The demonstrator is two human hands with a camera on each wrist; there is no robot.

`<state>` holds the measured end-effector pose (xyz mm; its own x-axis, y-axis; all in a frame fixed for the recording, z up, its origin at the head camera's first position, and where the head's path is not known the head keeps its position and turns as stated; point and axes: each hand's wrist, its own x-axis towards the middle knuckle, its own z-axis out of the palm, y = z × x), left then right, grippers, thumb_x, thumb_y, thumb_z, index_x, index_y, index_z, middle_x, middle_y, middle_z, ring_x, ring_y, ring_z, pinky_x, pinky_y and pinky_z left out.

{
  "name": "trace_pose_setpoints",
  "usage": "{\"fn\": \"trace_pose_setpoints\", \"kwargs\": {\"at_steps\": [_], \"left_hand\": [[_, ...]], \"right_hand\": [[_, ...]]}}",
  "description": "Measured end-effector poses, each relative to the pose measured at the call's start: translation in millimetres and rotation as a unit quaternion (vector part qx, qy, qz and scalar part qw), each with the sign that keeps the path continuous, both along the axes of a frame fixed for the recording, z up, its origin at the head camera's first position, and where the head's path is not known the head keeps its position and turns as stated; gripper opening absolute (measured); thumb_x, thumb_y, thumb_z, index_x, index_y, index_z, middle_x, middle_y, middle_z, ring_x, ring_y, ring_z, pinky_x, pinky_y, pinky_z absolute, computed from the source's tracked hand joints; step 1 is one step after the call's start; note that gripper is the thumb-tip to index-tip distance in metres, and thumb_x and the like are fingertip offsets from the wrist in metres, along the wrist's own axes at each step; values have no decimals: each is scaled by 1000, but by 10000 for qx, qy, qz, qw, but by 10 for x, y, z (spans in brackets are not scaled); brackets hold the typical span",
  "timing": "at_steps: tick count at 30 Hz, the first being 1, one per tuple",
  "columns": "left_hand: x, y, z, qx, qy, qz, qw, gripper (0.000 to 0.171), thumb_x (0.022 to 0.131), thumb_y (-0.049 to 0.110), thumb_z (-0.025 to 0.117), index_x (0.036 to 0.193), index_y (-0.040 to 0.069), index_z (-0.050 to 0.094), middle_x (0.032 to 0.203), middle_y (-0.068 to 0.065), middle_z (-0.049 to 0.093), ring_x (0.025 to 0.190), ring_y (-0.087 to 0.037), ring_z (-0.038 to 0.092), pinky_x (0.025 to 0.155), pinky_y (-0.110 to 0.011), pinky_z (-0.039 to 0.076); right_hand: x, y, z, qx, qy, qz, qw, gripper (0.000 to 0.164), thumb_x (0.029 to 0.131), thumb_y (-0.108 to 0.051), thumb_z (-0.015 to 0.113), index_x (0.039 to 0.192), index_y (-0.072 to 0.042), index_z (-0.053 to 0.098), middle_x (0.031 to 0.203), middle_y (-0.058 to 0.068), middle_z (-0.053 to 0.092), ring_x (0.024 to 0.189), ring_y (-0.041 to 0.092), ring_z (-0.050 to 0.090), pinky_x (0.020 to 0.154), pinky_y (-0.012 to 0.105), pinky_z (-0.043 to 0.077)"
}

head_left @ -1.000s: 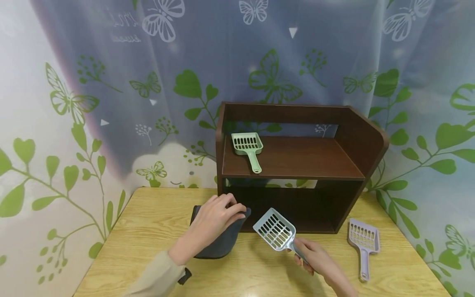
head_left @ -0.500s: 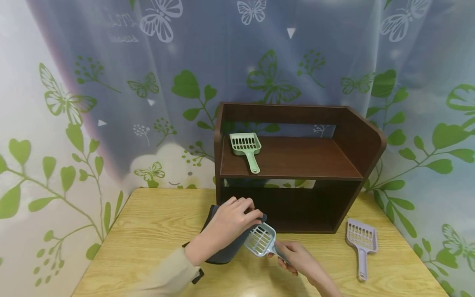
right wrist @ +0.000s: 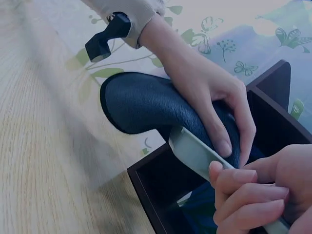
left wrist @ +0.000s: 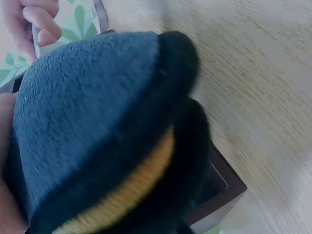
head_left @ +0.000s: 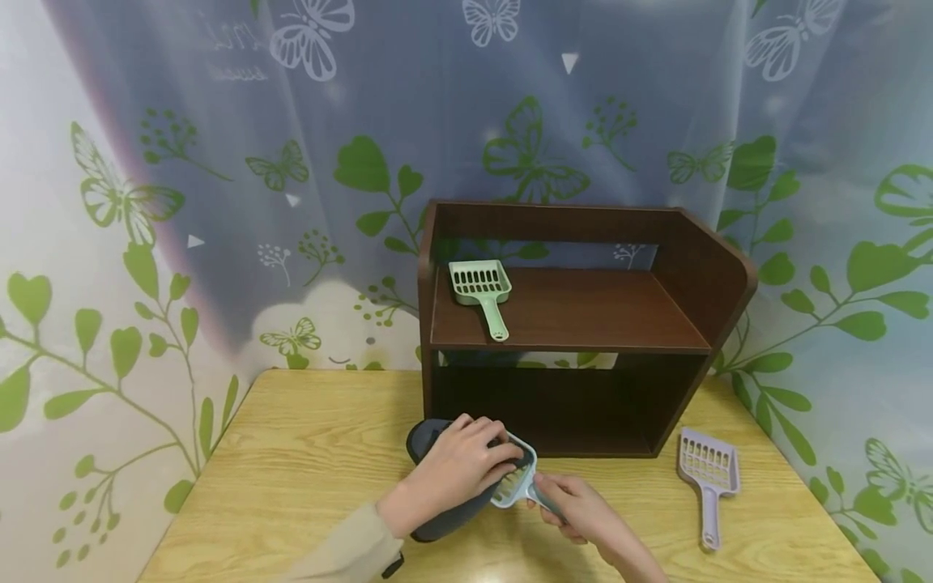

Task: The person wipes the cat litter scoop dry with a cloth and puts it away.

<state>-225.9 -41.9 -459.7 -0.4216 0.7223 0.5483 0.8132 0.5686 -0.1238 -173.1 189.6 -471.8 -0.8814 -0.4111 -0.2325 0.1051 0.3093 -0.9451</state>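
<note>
Left side: my left hand [head_left: 459, 463] is gripping a dark blue slipper [head_left: 453, 518] just below the centre of the head view. The fingers are bending over its edge, and the right wrist view is showing thumb and fingers pinching it. The left wrist view is showing a fuzzy surface and a yellow-orange strip inside the opening; there, my left fingers are showing only partly, at the left edge.

Right side: my right hand [head_left: 579, 510], at lower centre-right of the head view, is holding a light blue scoop [head_left: 521, 489] by the handle, the thumb lying along it and the fingers curling beneath. The slipper is covering part of the slotted head; in the right wrist view, slipper and scoop rim are lying right up against each other. How much is touching I cannot tell.

Surroundings: a dark brown shelf [head_left: 583, 308] is standing on the wooden table [head_left: 313, 453], centre-right. A green scoop [head_left: 490, 301] is lying on its upper board, towards the left. A lilac scoop [head_left: 710, 487] is resting on the table at lower right. A leaf-and-butterfly curtain [head_left: 408, 81] is hanging behind everything.
</note>
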Motion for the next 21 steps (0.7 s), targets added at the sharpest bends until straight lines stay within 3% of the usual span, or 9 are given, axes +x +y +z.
{"fn": "trace_pose_setpoints", "kwargs": {"at_steps": [3, 9, 13, 17, 21], "left_hand": [[0, -25, -2, -112, 69, 40, 9999, 17, 95, 38, 72, 111, 32, 75, 103, 6, 67, 89, -10, 62, 74, -28, 42], [14, -38, 23, -532, 926, 127, 9942, 24, 93, 41, 74, 110, 26, 71, 107, 8, 68, 94, -8, 65, 83, -29, 46], [19, -24, -11, -732, 1219, -46, 9898, 16, 95, 38, 71, 103, 24, 72, 105, 7, 67, 96, -8, 63, 87, -28, 46], [11, 0, -38, -664, 1209, -169, 9903, 12, 96, 35, 72, 100, 25, 73, 102, 8, 67, 95, -8, 63, 87, -28, 46], [15, 11, -21, -624, 1160, 21, 9913, 11, 93, 35, 75, 99, 26, 74, 101, 8, 66, 92, -9, 62, 86, -28, 46]], "right_hand": [[1, 13, -19, 27, 27, -68, 10000, 51, 110, -42, 41, 104, 3, 65, 65, -4, 45, 43, 3, 25, 40, 18, 24], [0, -9, -8, 75, 106, -102, 9999, 51, 110, -41, 42, 103, 4, 65, 63, -4, 45, 43, 3, 26, 40, 18, 23], [9, -55, 13, 164, 189, -61, 9997, 49, 110, -40, 43, 101, 2, 67, 62, -5, 44, 43, 3, 24, 40, 17, 22], [7, -83, 10, 201, 251, 13, 9995, 48, 110, -40, 42, 98, -1, 68, 62, -5, 43, 43, 3, 24, 40, 17, 22], [8, -97, 0, 192, 199, 3, 9996, 49, 109, -41, 43, 97, -2, 68, 61, -6, 43, 43, 3, 24, 39, 17, 22]]}}
